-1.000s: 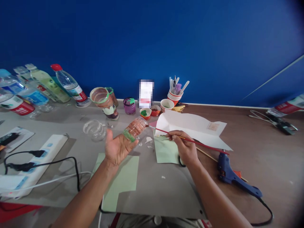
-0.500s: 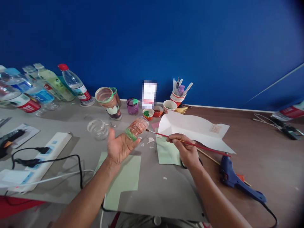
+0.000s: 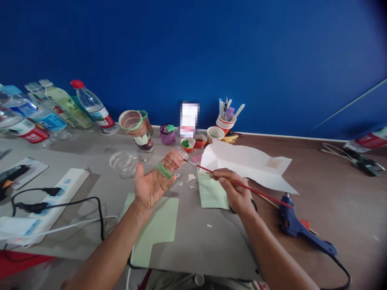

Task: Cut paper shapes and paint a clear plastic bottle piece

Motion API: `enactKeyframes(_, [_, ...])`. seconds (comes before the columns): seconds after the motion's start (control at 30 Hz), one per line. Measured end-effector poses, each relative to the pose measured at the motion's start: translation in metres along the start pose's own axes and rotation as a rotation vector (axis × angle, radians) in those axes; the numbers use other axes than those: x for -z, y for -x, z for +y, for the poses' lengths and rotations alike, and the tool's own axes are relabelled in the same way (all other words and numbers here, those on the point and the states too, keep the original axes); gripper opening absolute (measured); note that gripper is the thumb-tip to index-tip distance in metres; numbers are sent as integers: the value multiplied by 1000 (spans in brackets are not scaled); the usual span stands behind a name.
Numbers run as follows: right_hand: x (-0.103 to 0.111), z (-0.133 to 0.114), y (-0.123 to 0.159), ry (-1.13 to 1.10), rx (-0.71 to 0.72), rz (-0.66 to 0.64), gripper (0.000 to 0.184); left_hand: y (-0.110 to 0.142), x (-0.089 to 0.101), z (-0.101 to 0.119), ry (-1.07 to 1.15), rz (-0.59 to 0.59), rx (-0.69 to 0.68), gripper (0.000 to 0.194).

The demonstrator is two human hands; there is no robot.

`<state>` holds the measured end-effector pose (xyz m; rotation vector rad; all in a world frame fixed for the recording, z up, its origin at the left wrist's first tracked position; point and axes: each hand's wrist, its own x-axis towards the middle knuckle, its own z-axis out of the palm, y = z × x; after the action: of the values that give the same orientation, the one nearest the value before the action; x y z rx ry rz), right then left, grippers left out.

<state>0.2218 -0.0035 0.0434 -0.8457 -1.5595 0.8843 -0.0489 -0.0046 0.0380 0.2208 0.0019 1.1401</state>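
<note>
A cut plastic bottle piece (image 3: 173,159), painted brown with a green band at one end, lies tilted on my left hand (image 3: 149,186). The palm faces up and the thumb stands apart; the other fingers are hidden by the bottle piece. My right hand (image 3: 234,189) pinches a red-handled paintbrush (image 3: 201,167), its tip at the brown side of the piece. Just beyond stand a paper cup of green paint (image 3: 188,143) and one of brown paint (image 3: 200,141).
Painted containers (image 3: 133,123) and a clear bottle piece (image 3: 122,164) stand left of centre. Several bottles (image 3: 95,106) and a power strip (image 3: 62,201) are further left. White paper (image 3: 242,161), green sheets (image 3: 163,221) and a blue glue gun (image 3: 298,223) lie around the hands.
The brush tip has moved slightly left and down onto the painted side, and the handle tilts more steeply. My left hand still supports the bottle piece; the whole view shifts slightly.
</note>
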Motion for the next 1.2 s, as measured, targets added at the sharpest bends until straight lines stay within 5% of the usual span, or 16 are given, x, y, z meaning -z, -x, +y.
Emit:
enactKeyframes(0.7, [-1,4,4,-1,-86,-48,17,1,4,2,-11,-10,-8,101])
enactKeyframes(1.2, [-15,-6,5,-117,-5,-83,19,3,8,5,-20,7,-27,101])
